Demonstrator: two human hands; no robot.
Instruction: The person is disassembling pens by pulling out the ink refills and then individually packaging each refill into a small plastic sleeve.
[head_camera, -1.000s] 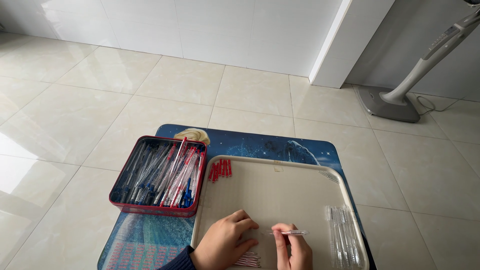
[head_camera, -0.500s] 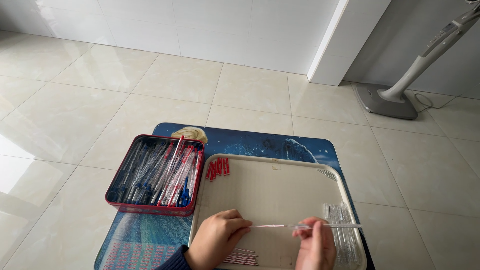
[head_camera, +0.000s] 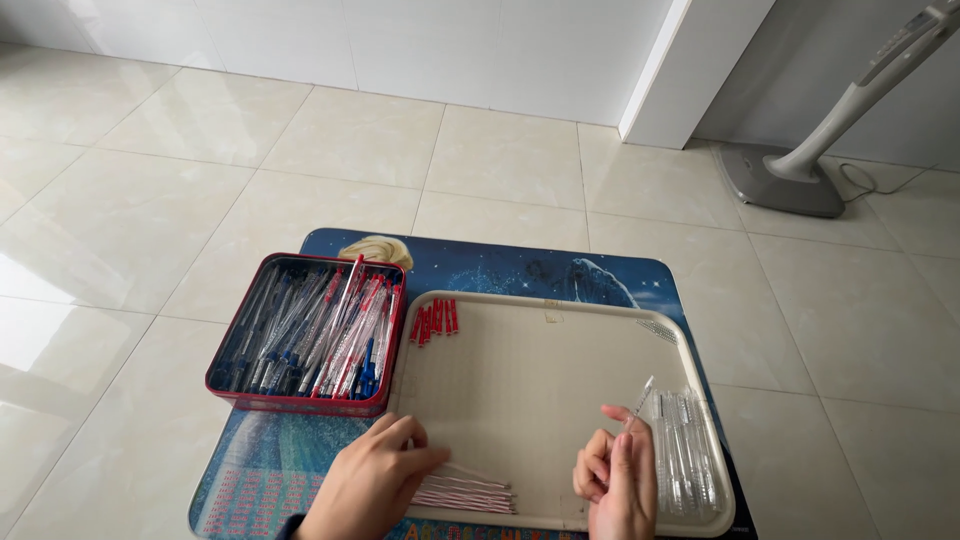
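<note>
A low table with a blue cartoon-printed top (head_camera: 520, 270) is standing on the pale tiled floor (head_camera: 150, 180), and most of it is taken up by a beige plastic tray (head_camera: 520, 380). At about three o'clock on the tray a row of clear pen barrels (head_camera: 685, 455) is lying side by side against the rim. At seven o'clock a small stack of thin red-and-white refills (head_camera: 470, 492) is resting on the tray floor, and at eleven o'clock a little cluster of red pen caps (head_camera: 436, 320) is sitting just inside the rim.

Just beside the tray, at nine o'clock, a red tin box (head_camera: 300, 400) is holding a dense heap of pens, clear barrels mixed with red and blue parts (head_camera: 320, 335); single pieces are hard to tell apart.

The left hand (head_camera: 375, 485) is reaching over the tray's near edge with fingers closed narrow, the fingertips touching the end of the refill stack; whether it is actually gripping one I cannot tell. The right hand (head_camera: 615, 480) is curled, pinching one clear pen barrel (head_camera: 640, 400) that is pointing up and away, just beside the row of barrels.

Far off at one o'clock a grey standing appliance with a flat base (head_camera: 785, 180) is leaning by the white wall; its top is cut off. Both wrists are running out of view at the bottom.
</note>
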